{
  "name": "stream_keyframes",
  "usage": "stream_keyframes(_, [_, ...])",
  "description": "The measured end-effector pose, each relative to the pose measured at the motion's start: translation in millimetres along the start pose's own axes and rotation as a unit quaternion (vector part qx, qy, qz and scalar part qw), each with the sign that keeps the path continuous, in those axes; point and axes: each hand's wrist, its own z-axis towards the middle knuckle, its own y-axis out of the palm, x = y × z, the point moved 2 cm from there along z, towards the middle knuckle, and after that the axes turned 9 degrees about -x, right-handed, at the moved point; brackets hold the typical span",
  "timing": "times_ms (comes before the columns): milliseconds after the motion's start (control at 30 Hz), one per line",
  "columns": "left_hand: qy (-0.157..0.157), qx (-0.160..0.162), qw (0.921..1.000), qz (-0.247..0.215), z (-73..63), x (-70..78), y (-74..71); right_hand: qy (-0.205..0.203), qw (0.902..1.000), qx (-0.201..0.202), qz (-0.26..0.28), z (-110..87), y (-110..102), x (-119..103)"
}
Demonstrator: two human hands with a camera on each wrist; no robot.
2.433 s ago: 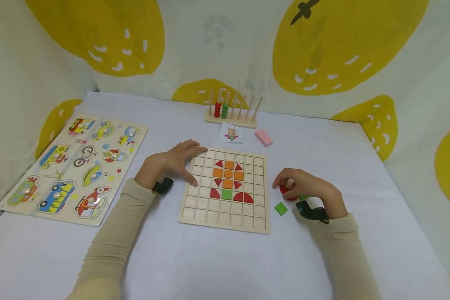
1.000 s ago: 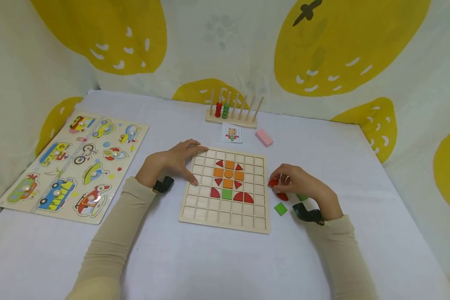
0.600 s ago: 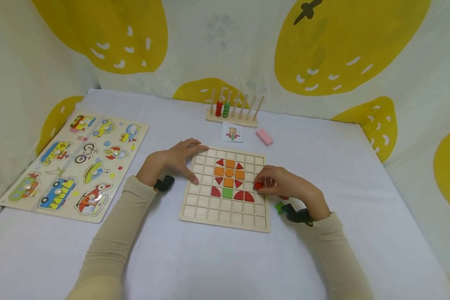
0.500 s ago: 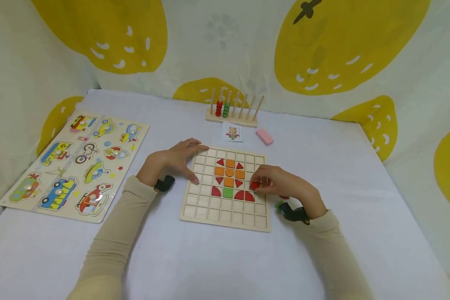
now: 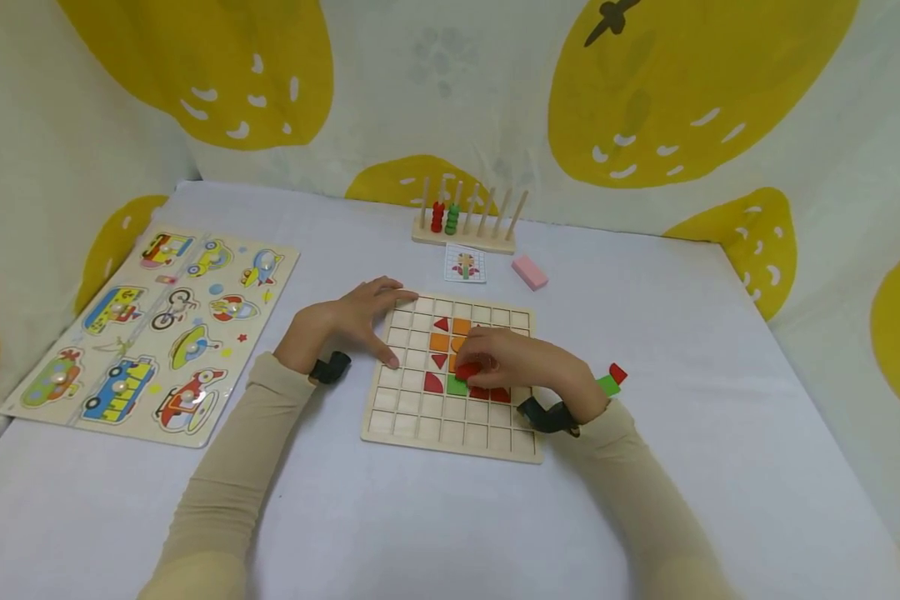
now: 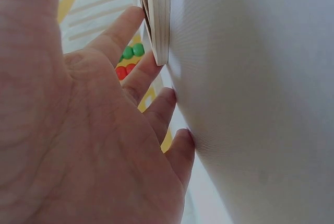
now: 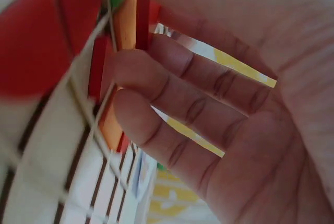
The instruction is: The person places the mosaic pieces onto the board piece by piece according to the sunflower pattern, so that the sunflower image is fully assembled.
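The wooden grid board lies on the table with orange, red and green pieces set in its cells. My left hand rests at its upper left corner, fingers spread; the left wrist view shows fingertips at the board's edge. Over the middle of the board, my right hand pinches a red piece between thumb and fingers. This red piece is edge-on in the right wrist view. Beneath it is the green square. The right hand hides several orange and red pieces.
A loose red piece and a green square lie beyond my right wrist. Behind the board are a pattern card, a pink block and a peg rack with red and green beads. A vehicle puzzle lies left.
My right hand picked up a red piece from the table right of the board and carried it left over the board's middle. The left hand stayed at the corner.
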Motion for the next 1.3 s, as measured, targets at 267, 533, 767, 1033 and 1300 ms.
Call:
stream_keyframes(267, [0.011, -0.002, 0.9999, 0.007, 1.9, -0.9, 0.0, -0.035, 0.9987, -0.023, -0.029, 23.9, 3, -12])
stream_keyframes(533, [0.030, 0.002, 0.9995, 0.013, -0.1, -1.3, -0.4, -0.054, 0.9967, -0.027, -0.053, 47.6, 6, -21])
stream_keyframes(767, [0.029, 0.001, 0.9995, 0.014, 0.0, 0.4, -1.3, -0.054, 0.9958, -0.028, -0.068, 57.6, 9, -27])
stream_keyframes(1033, [0.033, 0.004, 0.9994, 0.011, 0.6, -1.8, -0.7, -0.047, 0.9967, -0.030, -0.059, 57.6, 10, -25])
stream_keyframes(1300, [0.027, 0.006, 0.9995, 0.013, -0.9, -2.5, -0.5, -0.052, 0.9955, -0.036, -0.070, 60.5, 10, -29])
